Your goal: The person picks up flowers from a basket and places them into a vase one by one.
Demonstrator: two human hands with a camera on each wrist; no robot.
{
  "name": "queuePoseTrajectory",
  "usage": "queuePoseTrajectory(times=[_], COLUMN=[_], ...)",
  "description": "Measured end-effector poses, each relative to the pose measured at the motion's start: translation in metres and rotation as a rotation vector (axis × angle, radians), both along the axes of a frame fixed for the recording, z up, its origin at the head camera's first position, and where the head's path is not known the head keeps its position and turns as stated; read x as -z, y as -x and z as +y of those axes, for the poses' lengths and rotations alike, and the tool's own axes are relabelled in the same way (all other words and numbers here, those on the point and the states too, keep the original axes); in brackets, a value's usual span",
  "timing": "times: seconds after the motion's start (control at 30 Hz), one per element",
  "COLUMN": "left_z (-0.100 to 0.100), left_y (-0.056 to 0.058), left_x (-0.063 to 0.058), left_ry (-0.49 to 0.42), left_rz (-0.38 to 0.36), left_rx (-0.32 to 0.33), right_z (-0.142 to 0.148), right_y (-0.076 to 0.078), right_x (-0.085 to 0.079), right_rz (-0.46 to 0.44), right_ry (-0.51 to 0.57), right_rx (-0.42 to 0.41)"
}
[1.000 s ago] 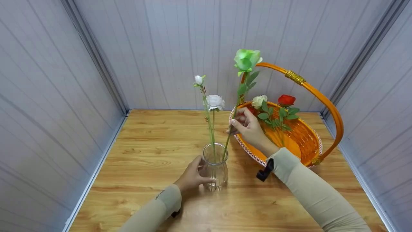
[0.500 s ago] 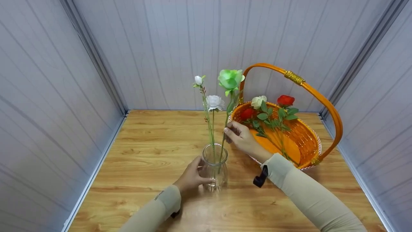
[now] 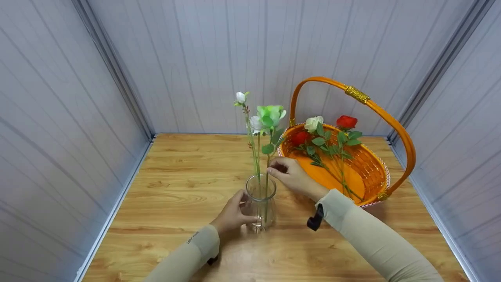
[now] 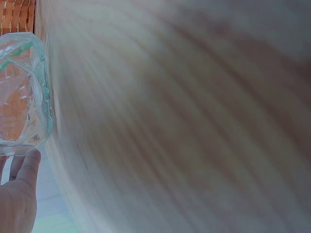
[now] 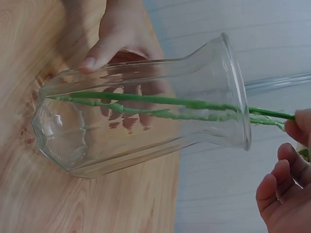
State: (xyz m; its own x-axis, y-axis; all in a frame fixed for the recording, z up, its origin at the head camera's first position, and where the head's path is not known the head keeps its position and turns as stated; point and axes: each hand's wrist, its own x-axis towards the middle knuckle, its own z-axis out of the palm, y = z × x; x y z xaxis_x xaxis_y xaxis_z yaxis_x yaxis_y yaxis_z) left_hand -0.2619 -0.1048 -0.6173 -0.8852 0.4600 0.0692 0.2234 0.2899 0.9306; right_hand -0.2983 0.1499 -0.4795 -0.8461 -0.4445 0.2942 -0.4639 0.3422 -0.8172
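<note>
the right hand pinches a green rose by its stem between thumb and fingers, just above the mouth of a clear glass vase; the lower stem is inside, reaching down near the base. the left hand grips the vase around its body, thumb on the near side. a white rosebud and a white rose, partly covered by the green bloom, also stand in it. the vase sits upright on a wood-grain table, near an orange basket where a cream rose and two red roses lie. pale, grooved wall panels close in three sides, grey metal strips running up the corners.
</note>
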Motion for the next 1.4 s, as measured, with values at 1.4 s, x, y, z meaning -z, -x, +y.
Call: queuePoseTrajectory(times=[1.4], left_z=[0.0], left_y=[0.001], left_x=[0.003], left_ry=[0.006], left_rz=[0.011], left_rx=[-0.016], right_z=[0.094], right_y=[0.024], right_x=[0.018], right_rz=[-0.099], right_ry=[-0.045], right_rx=[0.297])
